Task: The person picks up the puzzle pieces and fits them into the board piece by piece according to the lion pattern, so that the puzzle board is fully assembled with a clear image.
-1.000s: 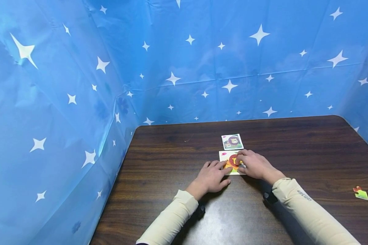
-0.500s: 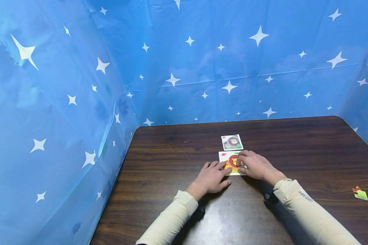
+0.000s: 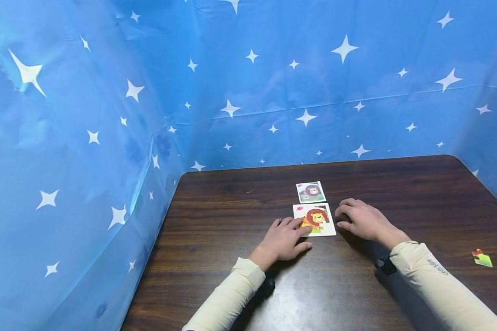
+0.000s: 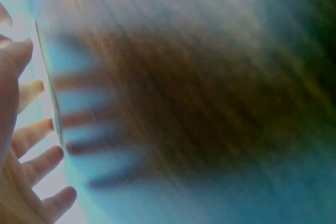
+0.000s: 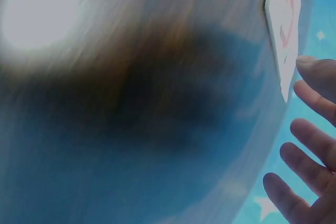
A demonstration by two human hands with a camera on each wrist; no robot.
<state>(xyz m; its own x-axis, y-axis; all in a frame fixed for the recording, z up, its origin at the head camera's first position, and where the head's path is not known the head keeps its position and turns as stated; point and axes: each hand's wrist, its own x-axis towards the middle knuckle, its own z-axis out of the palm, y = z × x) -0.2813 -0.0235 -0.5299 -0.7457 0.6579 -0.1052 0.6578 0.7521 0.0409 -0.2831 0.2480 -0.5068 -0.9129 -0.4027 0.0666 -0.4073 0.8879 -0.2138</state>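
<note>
Two lion picture cards point(image 3: 314, 219) — one loose puzzle piece point(image 3: 482, 259) — two hands point(image 3: 285, 238), one table point(image 3: 397, 294)

Both wrist views motion-blurred; left hand point(image 3: 285, 237) fingertips cover lion puzzle point(image 3: 314, 219) left edge.

The right hand point(image 5: 310, 145) shows at the right edge, with its fingers point(image 5: 304, 135) spread out and a little bent. They hold nothing. A flat white card point(image 5: 283, 30) with red marks lies just beside the fingertips, seen from its side. The brown table point(image 5: 131, 66) under it looks very blurry.
</note>
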